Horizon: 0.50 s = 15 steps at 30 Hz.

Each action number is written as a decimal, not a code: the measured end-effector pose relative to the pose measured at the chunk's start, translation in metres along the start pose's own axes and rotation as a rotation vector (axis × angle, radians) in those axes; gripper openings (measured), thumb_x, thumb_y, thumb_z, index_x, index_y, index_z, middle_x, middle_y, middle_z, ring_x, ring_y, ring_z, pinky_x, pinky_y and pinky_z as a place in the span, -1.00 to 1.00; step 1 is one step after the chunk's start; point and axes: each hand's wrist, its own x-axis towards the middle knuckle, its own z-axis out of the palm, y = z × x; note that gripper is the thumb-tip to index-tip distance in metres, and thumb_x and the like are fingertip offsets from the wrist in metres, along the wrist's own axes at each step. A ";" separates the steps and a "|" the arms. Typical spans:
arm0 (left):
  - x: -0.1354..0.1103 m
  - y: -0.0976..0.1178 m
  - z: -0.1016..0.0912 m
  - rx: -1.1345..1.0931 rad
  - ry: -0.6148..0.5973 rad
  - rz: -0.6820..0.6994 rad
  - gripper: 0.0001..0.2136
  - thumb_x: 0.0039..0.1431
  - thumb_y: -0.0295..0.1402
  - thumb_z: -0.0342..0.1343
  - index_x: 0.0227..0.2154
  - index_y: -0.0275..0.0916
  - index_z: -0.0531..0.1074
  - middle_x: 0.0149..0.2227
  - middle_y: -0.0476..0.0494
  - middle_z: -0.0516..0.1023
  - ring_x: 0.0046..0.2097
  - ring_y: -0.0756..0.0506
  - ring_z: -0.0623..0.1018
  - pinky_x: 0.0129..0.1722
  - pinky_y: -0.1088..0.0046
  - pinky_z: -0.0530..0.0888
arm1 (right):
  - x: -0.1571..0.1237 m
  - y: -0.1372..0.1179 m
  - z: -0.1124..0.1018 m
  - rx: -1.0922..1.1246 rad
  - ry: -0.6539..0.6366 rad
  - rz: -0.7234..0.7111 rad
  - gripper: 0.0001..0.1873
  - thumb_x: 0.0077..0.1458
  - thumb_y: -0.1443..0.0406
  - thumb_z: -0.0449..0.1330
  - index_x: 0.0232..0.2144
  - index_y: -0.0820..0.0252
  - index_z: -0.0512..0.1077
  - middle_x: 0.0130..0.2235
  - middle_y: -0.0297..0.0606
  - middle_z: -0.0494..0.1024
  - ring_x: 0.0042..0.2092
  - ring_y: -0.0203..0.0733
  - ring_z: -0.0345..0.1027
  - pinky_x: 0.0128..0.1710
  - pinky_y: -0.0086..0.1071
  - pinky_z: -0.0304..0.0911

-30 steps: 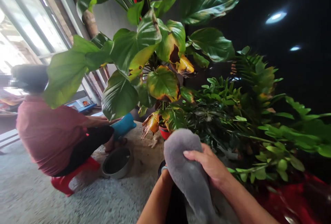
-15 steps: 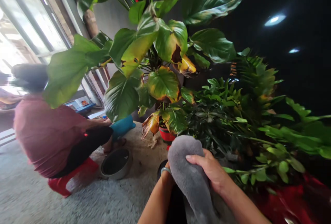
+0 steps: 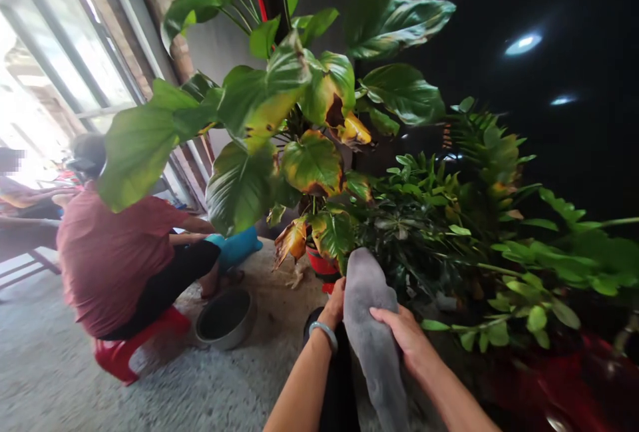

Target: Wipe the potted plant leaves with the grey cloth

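A long grey plush piece [image 3: 372, 325] with a narrow rounded top stands tilted in front of me, its lower end running out of the bottom of the view. My right hand [image 3: 407, 339] grips its right side, thumb across the front and fingers behind. At its upper left edge is my left hand [image 3: 335, 305], closed against the plush with its fingertips hidden behind it. A pale bracelet [image 3: 323, 333] circles my left wrist. What exactly the plush piece is, I cannot tell.
A big-leafed plant [image 3: 312, 159] in a red pot [image 3: 319, 262] rises ahead; more green plants [image 3: 424, 219] crowd the right. To the left, a person [image 3: 114, 252] sits on a red stool [image 3: 120, 355] beside a blue plush-like item [image 3: 234, 247]. A grey basin [image 3: 224, 319] stands on the floor.
The grey plush piece has turned, now showing a narrower side. My left hand has come further out at its left edge. The seated person's body appears further right.
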 end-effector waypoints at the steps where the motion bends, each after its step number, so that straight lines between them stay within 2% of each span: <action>1: -0.002 0.003 0.000 0.013 -0.012 0.001 -0.67 -0.40 -0.41 0.39 -0.41 -0.24 0.56 -0.49 -0.04 0.59 -0.30 -0.14 0.49 -0.27 0.41 0.44 | -0.004 0.000 -0.003 0.016 -0.018 -0.020 -0.81 -0.48 0.28 0.31 -0.62 0.21 0.52 -0.65 -0.28 0.54 -0.55 -0.13 0.37 -0.50 -0.31 0.25; 5: -0.018 0.009 -0.003 0.029 -0.128 -0.035 -0.65 -0.38 -0.38 0.36 -0.38 -0.29 0.56 -0.45 -0.10 0.61 -0.36 -0.12 0.51 -0.39 0.43 0.40 | -0.008 -0.010 -0.014 0.057 -0.042 -0.131 -0.79 -0.53 0.34 0.32 -0.63 0.19 0.52 -0.61 -0.33 0.55 -0.53 -0.15 0.35 -0.45 -0.30 0.26; 7: -0.032 0.009 -0.003 -0.057 -0.148 -0.069 -0.62 -0.32 -0.26 0.36 -0.33 -0.29 0.57 -0.37 -0.15 0.62 -0.35 -0.13 0.53 -0.39 0.43 0.40 | -0.009 -0.012 -0.021 0.059 -0.050 -0.162 -0.78 -0.56 0.37 0.31 -0.63 0.20 0.53 -0.61 -0.34 0.56 -0.52 -0.16 0.35 -0.43 -0.30 0.26; 11: -0.075 0.008 0.006 -0.328 -0.161 -0.056 -0.50 -0.22 0.06 0.27 -0.30 -0.25 0.56 -0.26 -0.20 0.63 -0.21 -0.18 0.56 -0.27 0.38 0.45 | -0.013 -0.003 -0.026 0.077 -0.040 -0.147 -0.78 -0.56 0.38 0.30 -0.63 0.20 0.53 -0.64 -0.35 0.54 -0.52 -0.14 0.35 -0.44 -0.30 0.25; 13: -0.095 0.009 0.016 -0.372 -0.142 -0.035 -0.47 -0.28 0.03 0.32 -0.26 -0.23 0.54 -0.28 -0.19 0.62 -0.19 -0.20 0.56 -0.22 0.36 0.46 | -0.016 0.006 -0.024 0.104 -0.011 -0.120 -0.77 -0.56 0.38 0.30 -0.62 0.19 0.53 -0.63 -0.36 0.56 -0.53 -0.15 0.35 -0.45 -0.31 0.25; 15: -0.110 0.008 0.024 -0.361 -0.125 -0.030 -0.43 -0.38 -0.10 0.41 -0.21 -0.24 0.51 -0.32 -0.16 0.62 -0.24 -0.20 0.57 -0.23 0.35 0.46 | -0.019 0.014 -0.022 0.142 0.008 -0.095 -0.77 -0.56 0.39 0.30 -0.62 0.18 0.52 -0.63 -0.36 0.56 -0.54 -0.15 0.35 -0.47 -0.33 0.24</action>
